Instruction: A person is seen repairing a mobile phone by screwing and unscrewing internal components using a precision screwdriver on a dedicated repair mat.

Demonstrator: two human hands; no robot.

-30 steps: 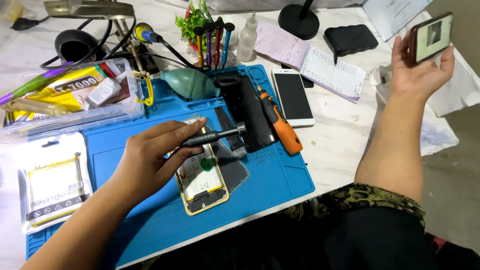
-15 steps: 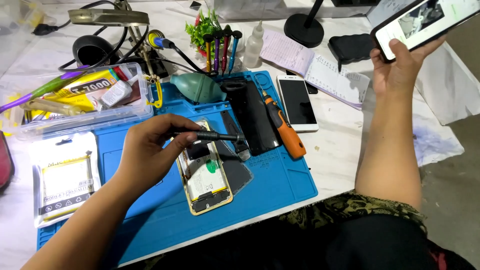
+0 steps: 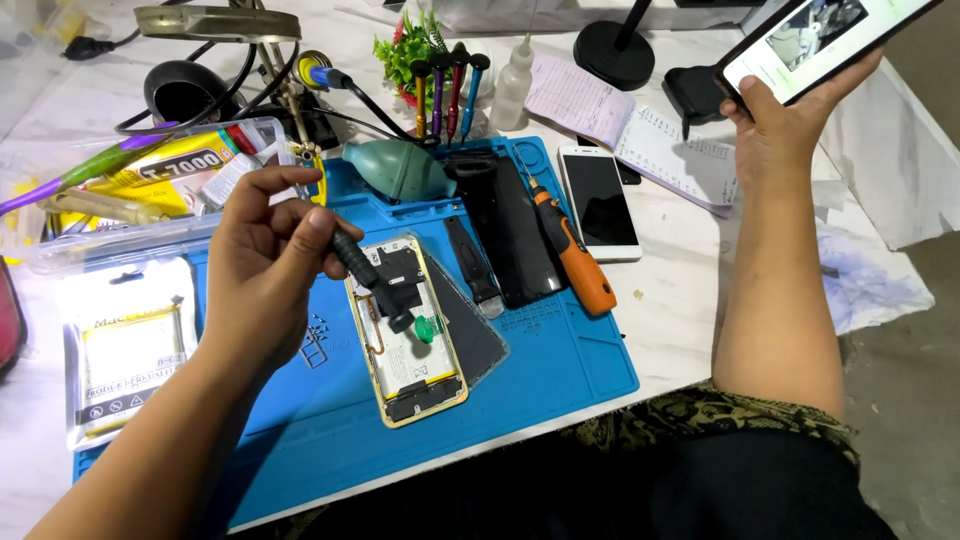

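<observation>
Head camera, looking down at a cluttered white table [image 3: 680, 310] with a smooth blue silicone repair mat [image 3: 560, 370] laid across it.

The left hand [image 3: 265, 265] is curled closed around a slim black screwdriver [image 3: 365, 275] with a ridged handle. Its tip angles down to the upper half of an opened smartphone [image 3: 410, 335], which lies flat on the mat just right of that hand. The phone has a thin gold frame, its back removed, showing a pale battery, dark metal shielding and a small green round piece beside the tool tip. A clear, glossy back cover [image 3: 478, 335] lies partly under the phone's right edge.

The right hand [image 3: 775, 125] is raised well away at the upper right, fingers wrapped around a second smartphone [image 3: 825, 40] with a lit white screen, held tilted.

On the mat beyond the open phone lie a teal rubber air-blower bulb [image 3: 400, 168], a long black flat case [image 3: 510, 230], and an orange and black electric screwdriver [image 3: 575, 250]. A white smartphone with a dark screen [image 3: 600, 200] rests just off the mat's right edge, beside an open notebook [image 3: 640, 135].

At far left, a flat rectangular package [image 3: 125, 345] in clear glossy plastic holds a pale battery with a yellow border. Above it, a clear plastic box [image 3: 140, 195] holds a yellow, red and black glue package.
</observation>
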